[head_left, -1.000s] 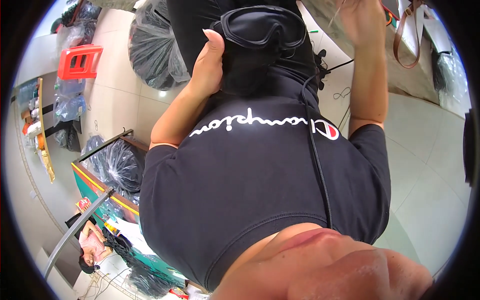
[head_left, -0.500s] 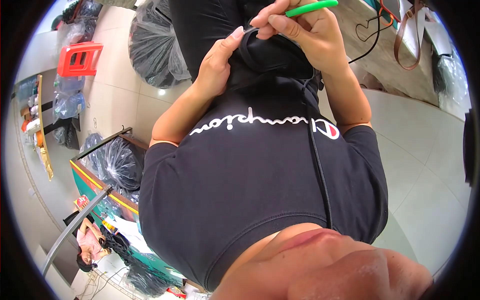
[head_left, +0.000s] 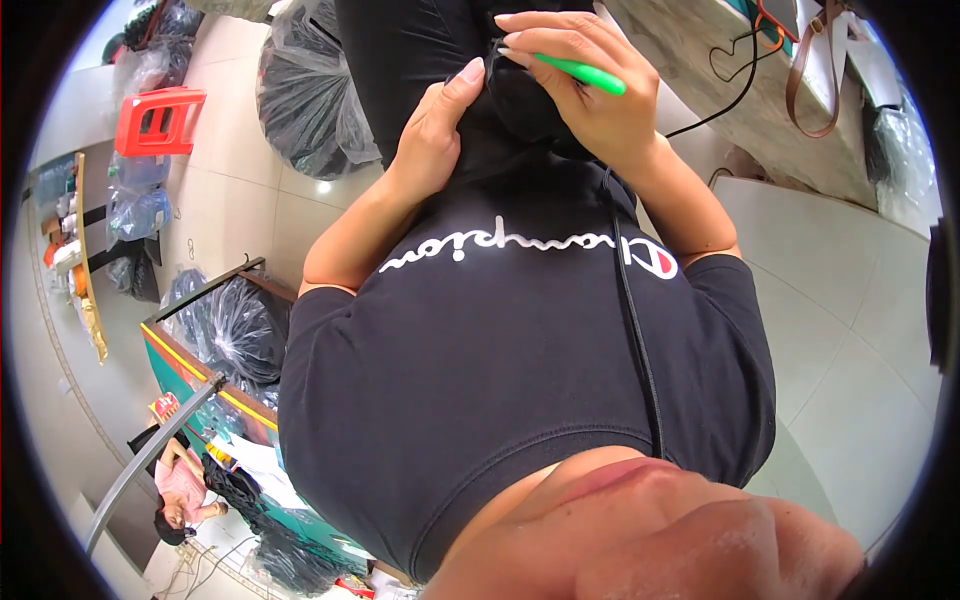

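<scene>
My right hand pinches a slim tool with a bright green handle. Its tip runs in under my fingers, so its exact kind is hidden. Black cloth lies bunched over my lap, and the right fingertips meet at its upper part. To the left, my left hand grips the edge of this cloth, thumb on top and pointing up, other fingers mostly out of sight. A small gap separates the left thumb from the right fingertips. Black on black makes the cloth's outline hard to tell from my trousers.
Beyond my left knee stands a large plastic-wrapped bundle. A red stool is farther left. A table with a black cable and a brown strap is at the upper right. Another person sits at a workbench, lower left.
My right hand has come slightly down and left, and the green handle has swung to slope down to the right. My left hand stays nearly still.
</scene>
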`<state>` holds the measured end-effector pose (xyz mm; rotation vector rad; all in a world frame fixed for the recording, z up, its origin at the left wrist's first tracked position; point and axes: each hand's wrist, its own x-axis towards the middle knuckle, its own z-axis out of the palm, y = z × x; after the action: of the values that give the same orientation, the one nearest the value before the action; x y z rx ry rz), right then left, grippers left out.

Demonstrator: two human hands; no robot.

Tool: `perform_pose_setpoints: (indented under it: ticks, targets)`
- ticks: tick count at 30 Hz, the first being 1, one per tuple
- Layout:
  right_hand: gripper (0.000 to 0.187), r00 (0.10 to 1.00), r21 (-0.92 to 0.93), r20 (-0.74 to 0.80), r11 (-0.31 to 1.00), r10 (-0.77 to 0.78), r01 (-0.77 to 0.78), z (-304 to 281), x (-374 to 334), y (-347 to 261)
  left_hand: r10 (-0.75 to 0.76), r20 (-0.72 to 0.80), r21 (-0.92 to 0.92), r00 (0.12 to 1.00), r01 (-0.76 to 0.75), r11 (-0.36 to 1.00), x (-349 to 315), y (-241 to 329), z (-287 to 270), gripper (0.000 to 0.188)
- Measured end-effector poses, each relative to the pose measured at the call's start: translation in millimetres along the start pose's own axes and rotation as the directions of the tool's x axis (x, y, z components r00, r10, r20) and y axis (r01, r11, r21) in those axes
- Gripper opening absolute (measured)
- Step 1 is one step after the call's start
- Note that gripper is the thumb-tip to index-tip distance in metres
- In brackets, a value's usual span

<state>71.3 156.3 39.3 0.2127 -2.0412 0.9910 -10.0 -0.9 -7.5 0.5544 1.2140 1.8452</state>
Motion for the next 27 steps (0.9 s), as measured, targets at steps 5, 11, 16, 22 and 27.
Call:
perform_pose_setpoints:
  ticks: [5, 11, 16, 22, 27]
  targets:
    - [0.008, 0.752, 0.579, -0.631, 0.761, 0.191, 0.293, 4, 2, 74, 0.038, -0.15, 0.288, 0.988, 0.007, 0.958, 0, -7, -12, 0.047]
    - [0.012, 0.824, -0.552, -0.53, 0.656, 0.201, -0.515, -125, -52, 161, 0.136, -0.242, 0.051, 0.961, -0.127, 0.991, 1, 8, -21, 0.048]
    - [0.012, 0.83, -0.749, -0.403, 0.381, 0.386, -0.542, -126, -85, 193, 0.207, -0.133, 0.016, 0.969, -0.207, 0.978, 2, 2, -4, 0.046]
    - [0.016, 0.722, -0.807, -0.38, 0.174, 0.578, -0.564, -123, -110, 229, 0.484, -0.194, 0.074, 0.854, -0.479, 0.875, -2, 25, -17, 0.047]
    - [0.033, 0.814, -0.797, -0.144, 0.422, 0.563, -0.433, -118, -90, 198, 0.427, -0.129, -0.158, 0.895, -0.444, 0.882, -2, 27, -21, 0.044]
